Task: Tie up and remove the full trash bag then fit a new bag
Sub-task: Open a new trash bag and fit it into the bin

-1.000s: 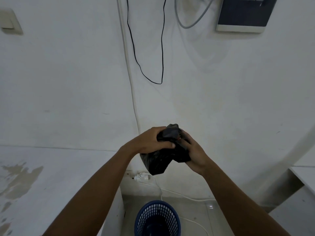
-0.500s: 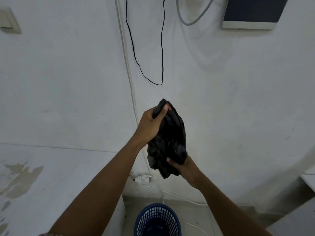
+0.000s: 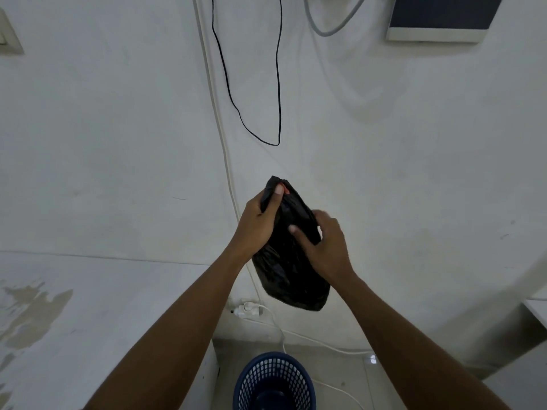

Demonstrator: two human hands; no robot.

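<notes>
A crumpled black trash bag hangs in the air in front of the white wall, held at chest height. My left hand pinches its top edge, thumb over the plastic. My right hand grips the bag's right side a little lower, fingers pressed into the folds. Below, at the bottom edge of the view, stands a blue mesh trash basket on the floor; I see no bag lining it, and its inside is dark.
A white ledge with stained patches runs along the left. A white plug and cord lie by the wall above the basket. A black cable loops down the wall. A dark panel hangs top right.
The bag went from a bunched wad between both hands to hanging longer. My left hand lifted its top, and my right hand shifted from the bag's bottom up to its right side.
</notes>
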